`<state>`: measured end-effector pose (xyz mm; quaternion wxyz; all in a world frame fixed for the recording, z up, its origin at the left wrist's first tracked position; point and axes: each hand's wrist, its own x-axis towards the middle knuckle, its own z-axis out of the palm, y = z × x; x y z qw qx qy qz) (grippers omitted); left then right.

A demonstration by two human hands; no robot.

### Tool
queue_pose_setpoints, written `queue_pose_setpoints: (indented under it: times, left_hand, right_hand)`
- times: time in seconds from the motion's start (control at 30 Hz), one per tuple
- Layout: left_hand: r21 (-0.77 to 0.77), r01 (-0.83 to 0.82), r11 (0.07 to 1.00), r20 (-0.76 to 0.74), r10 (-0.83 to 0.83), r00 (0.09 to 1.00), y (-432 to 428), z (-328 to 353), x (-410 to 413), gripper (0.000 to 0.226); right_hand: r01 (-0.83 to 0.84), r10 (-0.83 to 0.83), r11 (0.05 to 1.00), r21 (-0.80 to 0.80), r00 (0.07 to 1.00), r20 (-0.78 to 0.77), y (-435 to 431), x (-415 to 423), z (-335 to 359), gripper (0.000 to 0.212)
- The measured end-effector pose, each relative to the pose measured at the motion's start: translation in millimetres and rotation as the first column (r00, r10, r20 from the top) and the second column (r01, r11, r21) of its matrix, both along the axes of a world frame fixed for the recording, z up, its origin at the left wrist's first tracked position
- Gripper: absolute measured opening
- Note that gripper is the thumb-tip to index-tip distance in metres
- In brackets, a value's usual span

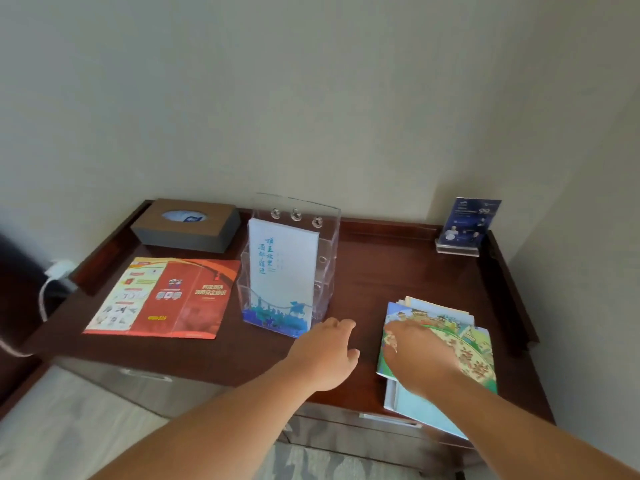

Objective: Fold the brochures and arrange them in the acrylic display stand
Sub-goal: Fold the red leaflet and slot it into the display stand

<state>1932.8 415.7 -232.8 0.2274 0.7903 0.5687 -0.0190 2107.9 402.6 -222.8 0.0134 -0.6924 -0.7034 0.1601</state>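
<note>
Palm of right hand point(415, 355) rests on brochure stack point(464, 344), rt of acrylic stand point(327, 244); pinching or not, can't tell; left hand point(325, 351) loose, empty. One white brochure point(282, 268) in stand; red brochure point(166, 296) flat, unfolded; stack pending, I reckon.

One stand point(327, 247), one white brochure point(282, 268), one red brochure point(162, 296) left, one stack point(467, 341) right, sheets uncountable, one tissue box point(185, 226), one sign point(467, 221).
</note>
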Motion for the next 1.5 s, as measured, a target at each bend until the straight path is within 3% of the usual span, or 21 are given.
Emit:
queue_pose_setpoints:
  times: [0.2, 0.4, 0.83, 1.27, 1.37, 1.5]
  left_hand:
    - [-0.015, -0.125, 0.992, -0.070, 0.124, 0.990, -11, 3, -70, 0.051]
    - [-0.005, -0.251, 0.968, -0.052, 0.250, 0.967, -21, 6, -160, 0.051]
    - [0.046, -0.281, 0.959, 0.035, 0.279, 0.960, -16, 7, -369, 0.052]
    - [0.018, -0.260, 0.965, 0.028, 0.260, 0.965, 41, -6, -398, 0.052]
    - [-0.005, -0.283, 0.959, -0.018, 0.282, 0.959, 59, -15, -403, 0.052]
    - [-0.028, -0.305, 0.952, -0.078, 0.302, 0.950, 79, -31, -406, 0.054]
  right_hand:
    - [-0.204, 0.205, 0.979, 0.021, 0.976, -0.077, 5, -75, -2, 0.034]
    - [-0.276, 0.276, 0.961, 0.011, 0.957, -0.094, 13, -147, 7, 0.034]
    - [-0.158, 0.161, 0.987, 0.030, 0.979, -0.126, 16, -329, 24, 0.032]
    - [-0.168, 0.158, 0.978, -0.122, 0.983, -0.088, 72, -366, 2, 0.036]
    - [-0.043, -0.003, 0.978, -0.202, 0.976, -0.219, 96, -366, -12, 0.039]
    - [0.160, -0.285, 0.928, -0.336, 0.886, -0.367, 119, -363, -28, 0.048]
